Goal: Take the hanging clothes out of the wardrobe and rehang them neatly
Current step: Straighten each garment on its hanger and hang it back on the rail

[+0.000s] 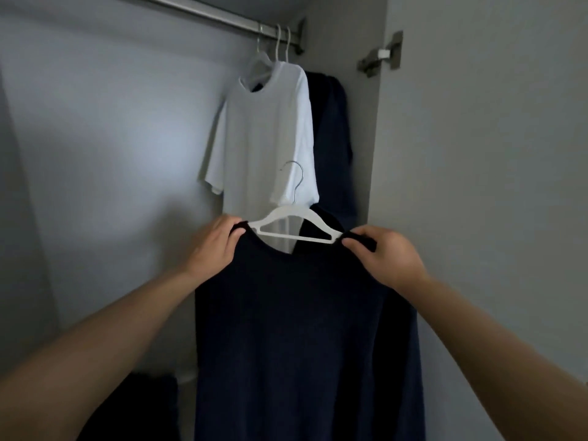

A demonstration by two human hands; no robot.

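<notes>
Navy T-shirt [305, 329] is hanging at the frame's centre on a white hanger [294, 226], the left hand [214, 245] and right hand [383, 253] each pinching a shoulder seam, probably evening it before hooking onto the rail [203, 11] at twelve o'clock beside the white T-shirt [264, 138].

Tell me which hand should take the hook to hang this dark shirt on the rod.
Probably the right hand: the hook sits nearer it, and the rod has its hangers on that side.
</notes>
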